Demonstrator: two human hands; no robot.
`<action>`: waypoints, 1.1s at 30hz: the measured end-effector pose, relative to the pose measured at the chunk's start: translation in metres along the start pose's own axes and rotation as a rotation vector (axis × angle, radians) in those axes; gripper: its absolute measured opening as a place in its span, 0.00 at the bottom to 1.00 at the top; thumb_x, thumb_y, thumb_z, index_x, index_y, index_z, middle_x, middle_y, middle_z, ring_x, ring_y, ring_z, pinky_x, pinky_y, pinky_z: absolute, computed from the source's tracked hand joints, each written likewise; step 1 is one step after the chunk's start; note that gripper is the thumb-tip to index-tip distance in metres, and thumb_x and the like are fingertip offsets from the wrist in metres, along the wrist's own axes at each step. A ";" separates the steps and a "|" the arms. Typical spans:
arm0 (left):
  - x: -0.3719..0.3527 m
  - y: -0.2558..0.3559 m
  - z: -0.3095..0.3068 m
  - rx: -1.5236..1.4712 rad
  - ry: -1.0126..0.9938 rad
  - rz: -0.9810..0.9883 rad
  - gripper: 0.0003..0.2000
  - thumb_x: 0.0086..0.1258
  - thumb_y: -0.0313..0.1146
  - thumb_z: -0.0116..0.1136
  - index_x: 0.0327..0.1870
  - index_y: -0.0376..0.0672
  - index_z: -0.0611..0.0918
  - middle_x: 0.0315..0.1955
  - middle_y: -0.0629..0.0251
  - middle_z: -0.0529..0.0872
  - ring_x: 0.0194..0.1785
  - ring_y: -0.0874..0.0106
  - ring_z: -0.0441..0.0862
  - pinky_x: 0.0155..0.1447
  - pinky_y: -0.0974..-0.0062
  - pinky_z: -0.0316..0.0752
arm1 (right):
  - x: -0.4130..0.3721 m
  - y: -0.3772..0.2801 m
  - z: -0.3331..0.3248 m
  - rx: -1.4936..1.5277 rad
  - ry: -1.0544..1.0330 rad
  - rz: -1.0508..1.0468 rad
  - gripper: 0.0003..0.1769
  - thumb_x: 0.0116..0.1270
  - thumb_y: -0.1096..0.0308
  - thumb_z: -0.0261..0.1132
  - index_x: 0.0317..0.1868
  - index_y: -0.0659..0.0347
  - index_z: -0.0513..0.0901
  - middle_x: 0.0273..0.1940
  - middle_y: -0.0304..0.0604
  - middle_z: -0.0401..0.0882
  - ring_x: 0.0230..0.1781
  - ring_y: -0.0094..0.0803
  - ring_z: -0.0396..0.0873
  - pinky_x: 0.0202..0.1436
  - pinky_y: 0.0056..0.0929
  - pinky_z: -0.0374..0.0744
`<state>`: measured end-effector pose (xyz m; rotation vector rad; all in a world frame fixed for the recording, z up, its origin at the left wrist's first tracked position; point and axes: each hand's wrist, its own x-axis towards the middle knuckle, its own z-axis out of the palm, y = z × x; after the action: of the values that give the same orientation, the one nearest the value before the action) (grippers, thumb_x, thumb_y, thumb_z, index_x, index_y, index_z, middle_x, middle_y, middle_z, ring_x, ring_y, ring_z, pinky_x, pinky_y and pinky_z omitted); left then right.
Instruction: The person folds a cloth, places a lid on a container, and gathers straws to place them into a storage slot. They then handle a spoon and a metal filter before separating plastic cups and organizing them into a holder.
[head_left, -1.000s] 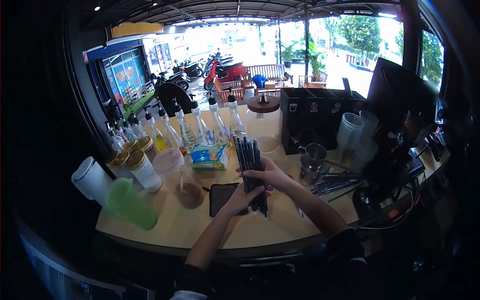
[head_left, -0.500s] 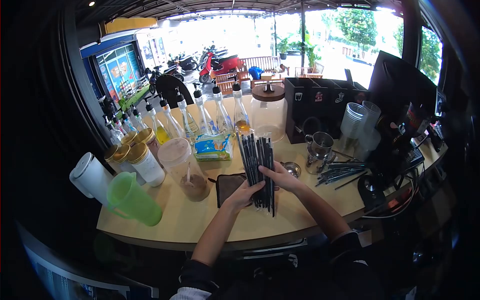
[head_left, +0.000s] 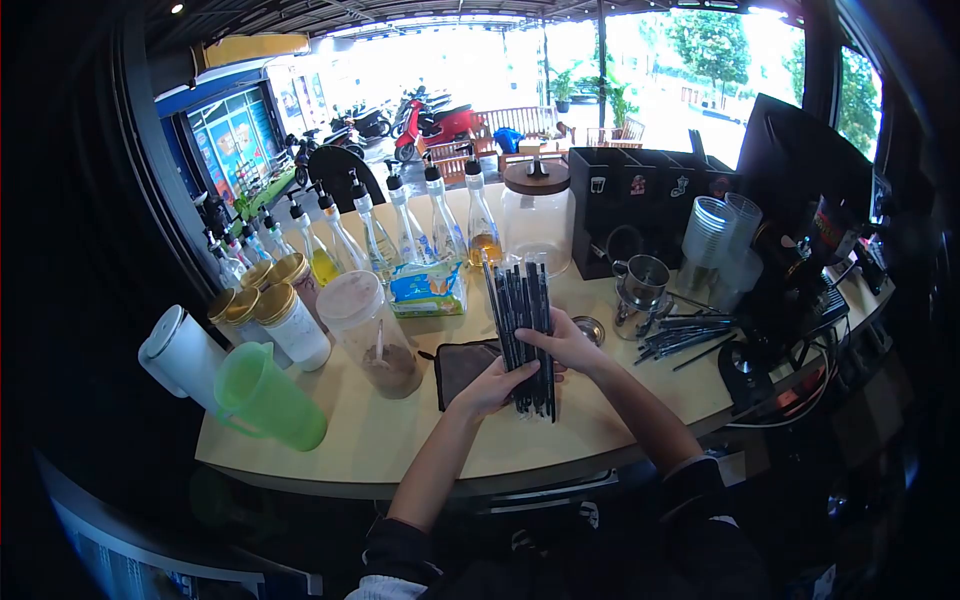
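Note:
A thick bundle of black drinking straws (head_left: 522, 300), seemingly in clear wrappers, stands nearly upright above the counter. My left hand (head_left: 492, 385) is closed round its lower part from the left, thumb across the front. From the right, my right hand (head_left: 562, 343) grips it a little higher, its thumb also over the front. The fingers behind the bundle are mostly hidden. Beneath and left of my hands lies a dark folded cloth (head_left: 463, 372). More black straws (head_left: 690, 336) lie loose in a pile to the right on the counter.
Pump bottles (head_left: 405, 225) line the back beside a wipes pack (head_left: 427, 290) and a glass jar (head_left: 536, 230). A green jug (head_left: 270, 395), gold-lidded jars (head_left: 290, 325) and a powder tub (head_left: 370, 335) stand left. Steel cup (head_left: 642, 282) and plastic cups (head_left: 706, 235) are right.
The straw bundle has become more even at its lower end and sits slightly more upright. Both hands remain on it, with only a small shift to the right.

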<state>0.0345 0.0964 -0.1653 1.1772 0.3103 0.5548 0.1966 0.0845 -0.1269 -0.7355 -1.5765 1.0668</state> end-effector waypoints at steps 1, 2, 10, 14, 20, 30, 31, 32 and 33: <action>0.000 0.000 0.000 0.001 0.006 -0.005 0.19 0.74 0.37 0.47 0.61 0.36 0.69 0.52 0.53 0.79 0.59 0.63 0.77 0.61 0.65 0.74 | 0.000 0.000 0.000 0.003 0.028 0.006 0.17 0.67 0.63 0.64 0.49 0.65 0.74 0.36 0.37 0.81 0.33 0.15 0.77 0.31 0.17 0.78; 0.000 0.000 -0.001 0.000 0.006 -0.006 0.19 0.74 0.37 0.47 0.61 0.36 0.69 0.52 0.53 0.79 0.59 0.63 0.77 0.61 0.65 0.74 | 0.000 -0.001 0.000 0.005 0.056 0.011 0.17 0.66 0.64 0.64 0.49 0.65 0.74 0.36 0.37 0.81 0.34 0.16 0.78 0.33 0.17 0.78; -0.001 0.005 0.000 -0.129 -0.079 -0.023 0.21 0.76 0.40 0.44 0.63 0.35 0.68 0.55 0.54 0.77 0.59 0.64 0.76 0.60 0.66 0.74 | -0.002 -0.013 -0.006 0.103 0.077 0.152 0.16 0.67 0.66 0.62 0.51 0.65 0.73 0.39 0.39 0.81 0.38 0.20 0.80 0.40 0.20 0.79; -0.001 0.001 -0.003 -0.065 -0.062 -0.021 0.20 0.76 0.39 0.44 0.62 0.36 0.68 0.54 0.54 0.78 0.57 0.64 0.77 0.59 0.67 0.75 | -0.001 -0.003 -0.005 0.051 0.079 0.064 0.15 0.68 0.66 0.62 0.51 0.66 0.74 0.40 0.39 0.81 0.39 0.20 0.79 0.42 0.21 0.79; -0.002 -0.004 0.003 -0.002 0.067 -0.054 0.15 0.73 0.39 0.51 0.51 0.38 0.72 0.40 0.62 0.81 0.47 0.70 0.82 0.52 0.70 0.79 | 0.002 0.002 0.003 0.000 0.086 0.027 0.16 0.70 0.64 0.60 0.51 0.67 0.73 0.40 0.39 0.81 0.39 0.21 0.78 0.44 0.23 0.78; 0.024 -0.024 0.017 0.382 0.277 0.197 0.24 0.62 0.36 0.65 0.54 0.36 0.68 0.35 0.65 0.79 0.38 0.76 0.80 0.42 0.76 0.76 | -0.002 -0.027 0.020 -0.264 0.135 -0.006 0.21 0.62 0.65 0.68 0.50 0.65 0.73 0.33 0.37 0.78 0.35 0.20 0.77 0.40 0.21 0.77; 0.025 -0.025 0.021 0.356 0.318 0.297 0.26 0.61 0.36 0.66 0.55 0.36 0.67 0.36 0.64 0.79 0.39 0.77 0.80 0.41 0.78 0.75 | -0.002 -0.027 0.020 -0.284 0.196 0.075 0.21 0.59 0.66 0.70 0.49 0.65 0.73 0.31 0.37 0.77 0.33 0.20 0.77 0.38 0.21 0.77; 0.025 -0.022 0.020 0.358 0.315 0.300 0.26 0.61 0.36 0.66 0.55 0.36 0.67 0.36 0.64 0.79 0.39 0.77 0.80 0.41 0.78 0.75 | -0.003 -0.026 0.019 -0.287 0.198 0.071 0.21 0.59 0.66 0.70 0.49 0.65 0.73 0.31 0.37 0.77 0.33 0.20 0.77 0.38 0.21 0.77; 0.021 -0.011 0.023 0.474 0.244 0.220 0.28 0.60 0.35 0.66 0.58 0.36 0.66 0.41 0.63 0.78 0.44 0.76 0.78 0.46 0.77 0.74 | -0.004 -0.025 0.017 -0.222 0.227 0.043 0.19 0.59 0.65 0.70 0.45 0.65 0.74 0.31 0.36 0.77 0.33 0.19 0.76 0.37 0.21 0.76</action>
<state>0.0658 0.0873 -0.1663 1.6167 0.5449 0.8502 0.1824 0.0663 -0.1069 -1.0082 -1.5010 0.8143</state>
